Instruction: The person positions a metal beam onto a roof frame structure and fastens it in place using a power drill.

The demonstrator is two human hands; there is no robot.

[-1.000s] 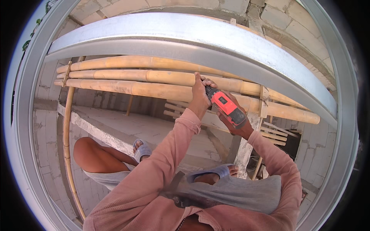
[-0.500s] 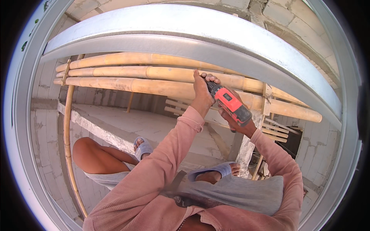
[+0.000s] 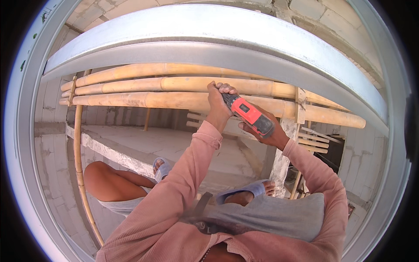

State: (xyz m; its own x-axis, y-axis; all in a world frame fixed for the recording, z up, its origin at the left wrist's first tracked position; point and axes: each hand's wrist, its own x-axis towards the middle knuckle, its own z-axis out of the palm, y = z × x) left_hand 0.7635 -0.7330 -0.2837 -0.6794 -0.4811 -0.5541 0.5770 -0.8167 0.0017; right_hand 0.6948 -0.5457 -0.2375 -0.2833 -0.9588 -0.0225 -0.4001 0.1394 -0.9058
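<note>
A red and black cordless drill (image 3: 249, 112) is held at the centre, angled toward the upper left. My left hand (image 3: 218, 102) is closed round its black front end, fingertips curled over the chuck. My right hand (image 3: 271, 133) is wrapped round the drill's grip, which is mostly hidden behind the tool body and fingers. Just beyond the hands lie three horizontal bamboo poles (image 3: 182, 99) lashed to short upright pieces. Above them a long galvanised metal channel (image 3: 218, 26) crosses the view. Whether a bit is in the chuck I cannot tell.
Metal frame members (image 3: 387, 183) curve along both sides. Below are my bent legs and sandalled feet near a rough concrete ledge (image 3: 104, 146). A thin bamboo upright (image 3: 78, 157) stands at the left, shorter slats (image 3: 312, 144) sit behind at the right, and block walls surround the opening.
My hands and the drill, still gripped, have shifted slightly left and up from half a second ago. The surrounding beams have moved a little in the view.
</note>
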